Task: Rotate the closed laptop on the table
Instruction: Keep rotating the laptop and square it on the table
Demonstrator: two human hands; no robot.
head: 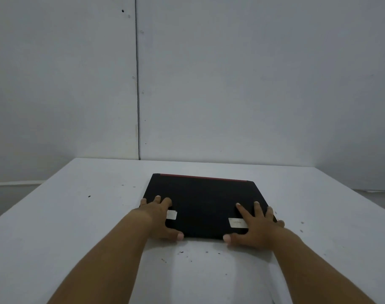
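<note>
I see the closed black laptop (205, 205) lying flat on the white tabletop (77, 216), its red-trimmed edge turned toward the grey wall (253, 73). My left hand (158, 218) sits on the laptop's near left corner, fingers spread over the lid and down its left side, thumb pressed against the near edge. My right hand (256, 229) mirrors it on the near right corner, fingers fanned across the lid, little finger off the right side, thumb against the near edge. Both hands are wide open, flat and bracing the corners rather than curled around anything. Two pale stickers (236, 222) lie on the lid, each partly under a hand. Dark specks (181, 252) dot the tabletop just nearer me than the laptop.
</note>
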